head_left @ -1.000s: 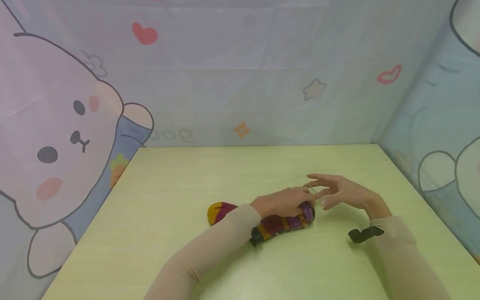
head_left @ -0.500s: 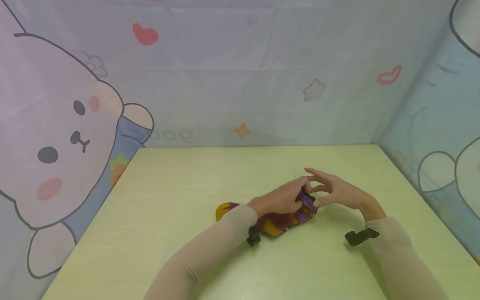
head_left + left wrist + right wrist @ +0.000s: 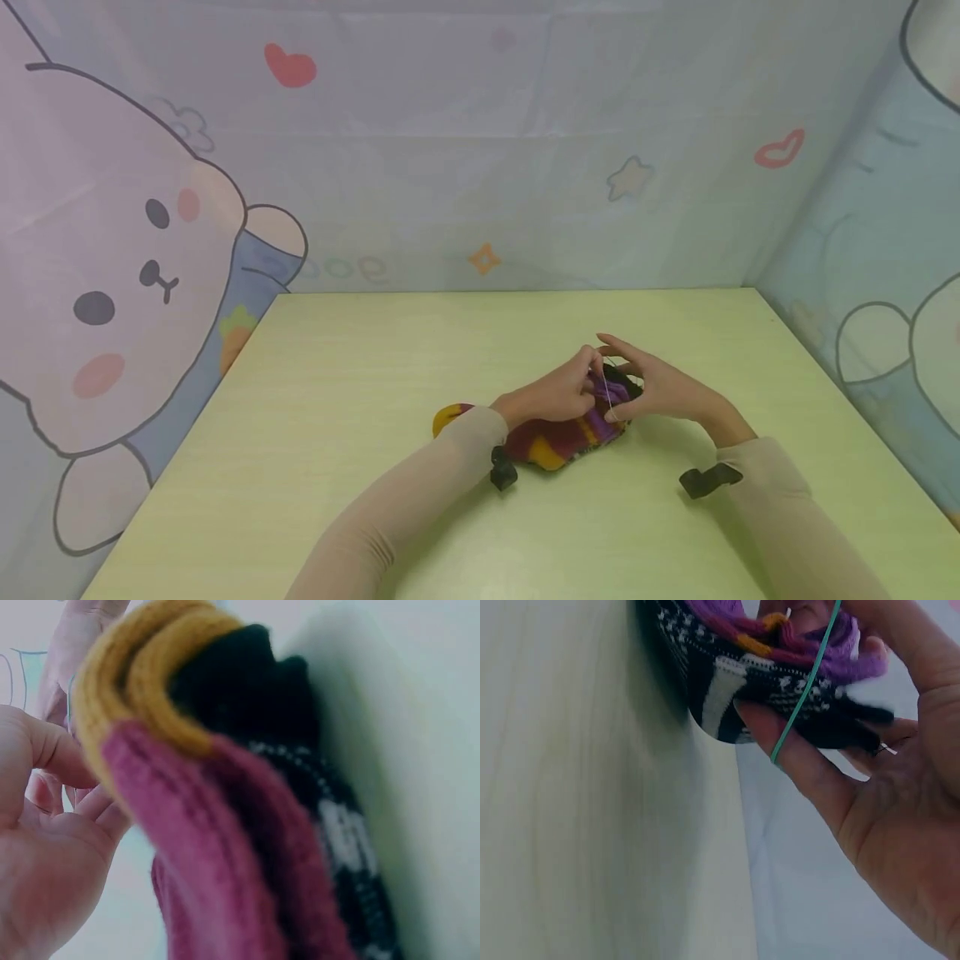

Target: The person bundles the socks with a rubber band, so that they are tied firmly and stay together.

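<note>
A bundle of layered knitted socks (image 3: 551, 442), in maroon, yellow and purple with black-and-white patterned parts, lies on the table. My left hand (image 3: 551, 394) grips its right-hand part with curled fingers. In the left wrist view the folded socks (image 3: 202, 810) hide some of its fingertips. My right hand (image 3: 667, 387) is at the bundle's right end, thumb and fingers spread. A thin green rubber band (image 3: 810, 682) runs taut across the thumb (image 3: 802, 761), which touches the black-and-white knit. The band's far end is hidden by the fingers.
A pale yellow-green table (image 3: 360, 358) lies under both hands. Behind it hangs a light cloth backdrop (image 3: 450, 150) with cartoon prints, which also covers the right side. A black wrist mount (image 3: 708, 481) sticks out from the right sleeve.
The right hand has moved left, over the bundle's end, bringing the rubber band across the purple part. My left hand has lifted that end slightly and turned it, showing more of the dark knit.
</note>
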Motion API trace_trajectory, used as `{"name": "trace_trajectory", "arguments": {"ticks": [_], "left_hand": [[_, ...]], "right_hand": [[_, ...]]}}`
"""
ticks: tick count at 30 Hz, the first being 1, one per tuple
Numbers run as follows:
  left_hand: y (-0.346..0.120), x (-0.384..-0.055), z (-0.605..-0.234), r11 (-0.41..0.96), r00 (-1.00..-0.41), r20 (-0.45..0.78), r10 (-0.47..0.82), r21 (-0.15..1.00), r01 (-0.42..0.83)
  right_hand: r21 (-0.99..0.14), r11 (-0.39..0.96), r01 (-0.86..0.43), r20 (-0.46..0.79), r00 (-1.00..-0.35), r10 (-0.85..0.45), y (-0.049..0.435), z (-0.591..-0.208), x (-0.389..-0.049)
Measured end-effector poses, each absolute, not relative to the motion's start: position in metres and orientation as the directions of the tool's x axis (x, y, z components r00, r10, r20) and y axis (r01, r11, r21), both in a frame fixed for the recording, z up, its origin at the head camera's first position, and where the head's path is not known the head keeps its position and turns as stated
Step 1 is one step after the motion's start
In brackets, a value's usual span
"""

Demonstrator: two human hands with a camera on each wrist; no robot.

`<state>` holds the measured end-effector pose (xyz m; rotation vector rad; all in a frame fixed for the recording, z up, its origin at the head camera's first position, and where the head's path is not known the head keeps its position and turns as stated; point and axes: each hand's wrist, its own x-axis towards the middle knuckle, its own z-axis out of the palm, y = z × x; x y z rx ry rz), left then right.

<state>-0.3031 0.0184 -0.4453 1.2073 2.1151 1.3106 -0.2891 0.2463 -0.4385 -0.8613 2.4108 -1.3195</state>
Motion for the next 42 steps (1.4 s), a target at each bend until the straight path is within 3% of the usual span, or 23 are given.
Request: {"name": "trace_trajectory", "arguments": {"ticks": [7,14,18,35,38,42], "left_hand": [[0.018,-0.303,-0.447,0.169,-0.573,0.113,0.812,0.894,0.416],[0.017,-0.305,-0.447,0.165,-0.659,0.068,0.749,0.944,0.285],[0.018,-0.306,-0.448,0.170,-0.675,0.015,0.738,0.963,0.207],[0.026,-0.298,-0.456,0.175,-0.820,0.074,0.567,0.962,0.208],[0.022,-0.293,-0.452,0.315,-0.831,0.122,0.543,0.888,0.336],[0.018,-0.283,-0.441,0.596,-0.824,0.174,0.540,0.613,0.520]], "right_hand": [[-0.775,0.477,-0.414,0.068,-0.805,-0.589,0.241,-0.441,-0.289],[-0.735,0.500,-0.458,0.090,-0.796,-0.598,0.241,-0.442,-0.289],[-0.708,0.488,-0.510,0.129,-0.773,-0.621,0.240,-0.441,-0.287],[-0.641,0.526,-0.559,0.158,-0.767,-0.622,0.231,-0.443,-0.288],[-0.646,0.536,-0.543,0.133,-0.772,-0.621,0.230,-0.444,-0.288],[-0.665,0.519,-0.537,0.120,-0.762,-0.636,0.231,-0.442,-0.288]]}}
